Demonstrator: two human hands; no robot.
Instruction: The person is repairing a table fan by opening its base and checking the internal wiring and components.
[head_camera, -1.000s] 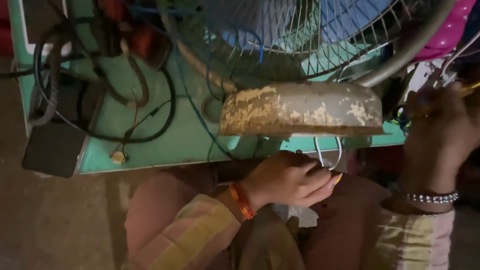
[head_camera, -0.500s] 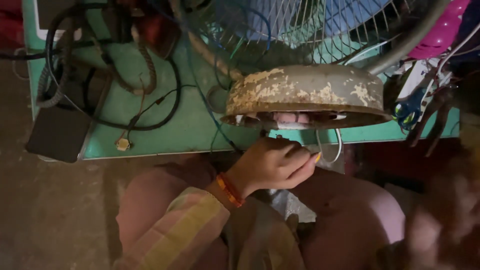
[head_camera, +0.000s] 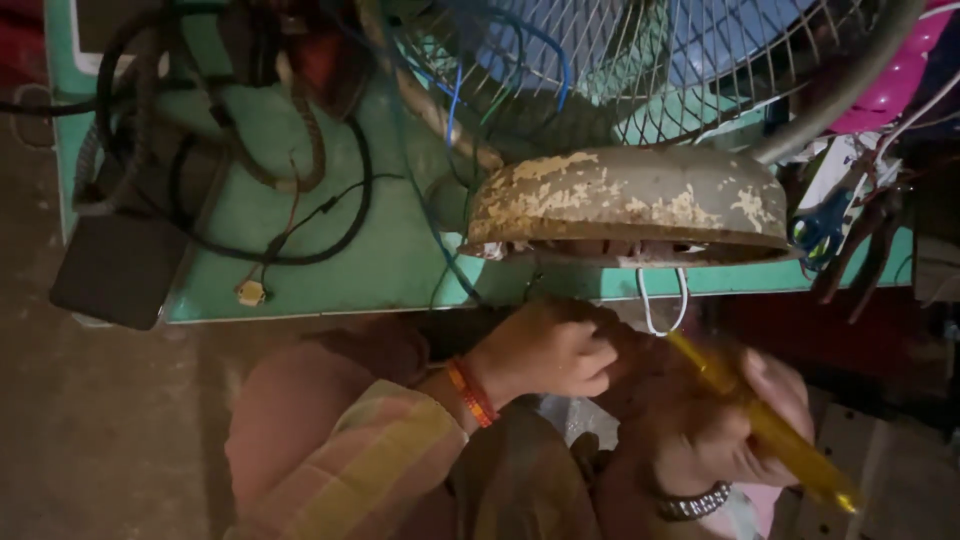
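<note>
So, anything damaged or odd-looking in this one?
Yes: the fan base at the table edge is badly worn, its paint flaked off in pale patches. Tangled cables sprawl over the table. The right hand holds a yellow screwdriver below the base.

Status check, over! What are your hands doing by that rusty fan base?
Left hand closed, just under rusty fan base. Right hand gripping yellow screwdriver, tip aimed up at base. White wire loop hanging close by.
</note>
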